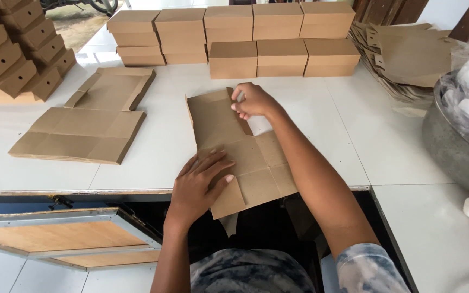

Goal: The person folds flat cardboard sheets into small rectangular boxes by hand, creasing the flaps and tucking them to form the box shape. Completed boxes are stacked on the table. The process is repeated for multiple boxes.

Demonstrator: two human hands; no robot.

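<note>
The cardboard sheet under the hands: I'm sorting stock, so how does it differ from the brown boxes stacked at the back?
The cardboard sheet lies mostly flat and unassembled, with one panel being folded up; the brown boxes are fully formed and closed. The sheet is single, held by the left hand and right hand; the boxes sit untouched in rows. Both are plain brown cardboard.

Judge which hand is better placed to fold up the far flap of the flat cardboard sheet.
Right, probably. The right hand already pinches the raised far flap of the cardboard sheet, while the left hand lies flat on the near part, pinning it to the table.
</note>
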